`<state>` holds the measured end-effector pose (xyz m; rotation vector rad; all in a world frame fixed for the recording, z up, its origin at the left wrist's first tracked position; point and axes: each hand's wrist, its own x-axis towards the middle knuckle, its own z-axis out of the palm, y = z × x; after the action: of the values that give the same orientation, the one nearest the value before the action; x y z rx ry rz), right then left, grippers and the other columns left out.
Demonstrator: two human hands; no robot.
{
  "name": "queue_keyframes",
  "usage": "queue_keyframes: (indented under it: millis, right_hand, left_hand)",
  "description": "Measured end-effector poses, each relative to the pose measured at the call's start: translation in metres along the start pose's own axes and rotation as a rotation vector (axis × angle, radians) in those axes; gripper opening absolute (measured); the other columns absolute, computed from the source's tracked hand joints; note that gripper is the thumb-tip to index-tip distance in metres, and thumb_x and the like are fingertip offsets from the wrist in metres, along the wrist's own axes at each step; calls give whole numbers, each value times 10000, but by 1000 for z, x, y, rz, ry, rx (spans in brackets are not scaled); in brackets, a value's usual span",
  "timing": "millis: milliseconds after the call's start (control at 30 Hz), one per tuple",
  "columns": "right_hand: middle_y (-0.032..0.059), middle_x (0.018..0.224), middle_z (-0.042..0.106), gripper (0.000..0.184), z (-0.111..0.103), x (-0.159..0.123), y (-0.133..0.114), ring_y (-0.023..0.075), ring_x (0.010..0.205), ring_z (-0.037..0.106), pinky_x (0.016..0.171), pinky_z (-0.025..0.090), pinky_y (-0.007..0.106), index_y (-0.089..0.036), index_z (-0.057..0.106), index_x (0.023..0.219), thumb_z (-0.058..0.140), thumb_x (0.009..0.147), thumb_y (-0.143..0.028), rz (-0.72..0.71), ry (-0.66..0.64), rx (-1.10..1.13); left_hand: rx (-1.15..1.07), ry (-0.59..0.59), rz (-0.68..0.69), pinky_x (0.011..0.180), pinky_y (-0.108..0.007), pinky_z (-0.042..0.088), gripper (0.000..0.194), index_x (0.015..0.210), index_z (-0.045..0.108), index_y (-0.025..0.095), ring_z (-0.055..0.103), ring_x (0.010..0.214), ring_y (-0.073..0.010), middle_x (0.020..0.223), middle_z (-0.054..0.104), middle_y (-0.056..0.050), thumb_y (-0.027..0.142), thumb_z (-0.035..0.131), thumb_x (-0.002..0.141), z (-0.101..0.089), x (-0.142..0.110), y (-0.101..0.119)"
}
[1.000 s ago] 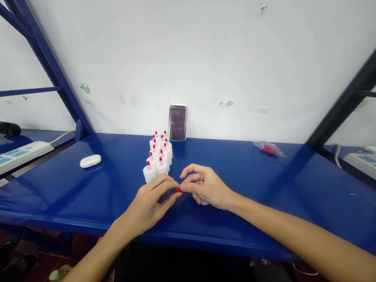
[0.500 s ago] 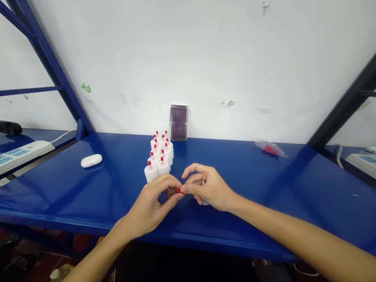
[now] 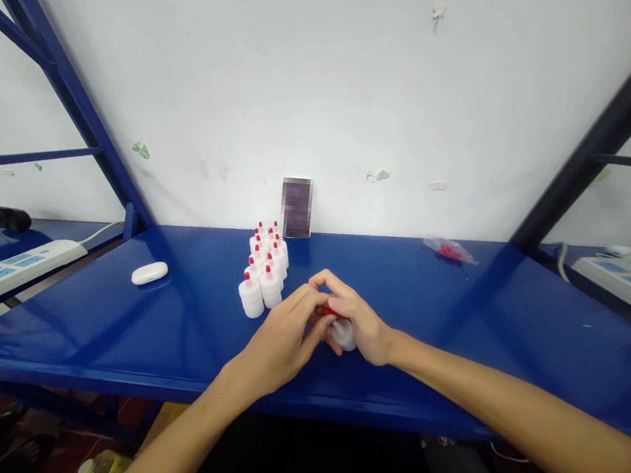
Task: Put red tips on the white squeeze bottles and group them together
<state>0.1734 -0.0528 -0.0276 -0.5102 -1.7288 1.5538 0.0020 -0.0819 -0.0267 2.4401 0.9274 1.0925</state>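
Observation:
My right hand [image 3: 360,321] is wrapped round a small white bottle [image 3: 344,335] standing on the blue table [image 3: 451,329]. My left hand [image 3: 284,337] pinches the bottle's red cap [image 3: 326,312] from the left, fingers closed on it. Both hands meet at the table's middle, near its front edge. Just left and behind them stand several capped white bottles with red tips [image 3: 263,269] in two tight rows.
A white earbud case [image 3: 149,273] lies at the left. A clear bag of red caps [image 3: 450,250] rests at the back right. A blurred card [image 3: 297,208] leans on the wall. Power strips [image 3: 8,268] lie on side shelves. Blue frame struts [image 3: 68,90] slant at both sides.
The red cap, pinched between both hands beside the bottle before, now sits at the bottle's top. My left hand has moved right and up to meet my right hand over the bottle.

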Motion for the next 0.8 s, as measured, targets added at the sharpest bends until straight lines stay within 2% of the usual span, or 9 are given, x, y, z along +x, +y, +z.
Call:
queue_keyframes:
  millis: [133, 333, 533, 667, 800]
  right_hand:
    - [-67, 602, 541, 167, -2, -1, -1, 99, 419, 456, 413, 349, 190, -231, 409, 1045, 370, 922, -338, -48, 11, -48]
    - [-57, 648, 539, 277, -6, -1, 0, 114, 477, 451, 453, 380, 213, -231, 402, 1114, 390, 839, -262, -21, -7, -166]
    - [-51, 670, 556, 359, -8, -3, 2, 117, 489, 447, 474, 383, 221, -228, 390, 1213, 386, 856, -271, -24, -14, -270]
    - [-40, 663, 551, 404, -8, -4, 4, 135, 525, 486, 490, 391, 228, -221, 369, 1296, 375, 903, -315, -24, -18, -333]
    - [-46, 652, 544, 422, -7, -4, 5, 129, 510, 473, 500, 391, 234, -212, 361, 1330, 375, 927, -335, -26, -17, -359]
  left_hand:
    - [61, -108, 21, 806, -309, 476, 105, 1030, 538, 190, 583, 896, -174, 955, 618, -48, 208, 436, 1018, 0, 5, 2]
    - [17, -139, -5, 805, -309, 493, 131, 1091, 533, 200, 608, 868, -161, 964, 624, -39, 209, 419, 1026, -7, 1, -2]
    - [50, -165, -5, 813, -288, 496, 154, 1132, 533, 205, 610, 879, -151, 994, 619, -30, 167, 448, 1010, -4, 0, -4]
    - [14, -148, -26, 790, -276, 495, 131, 1093, 542, 197, 615, 846, -145, 954, 635, -19, 167, 444, 1011, -5, 0, -5]
    - [49, -181, -25, 762, -276, 477, 88, 1045, 557, 190, 603, 831, -150, 942, 630, -21, 178, 487, 994, -6, 0, -6]
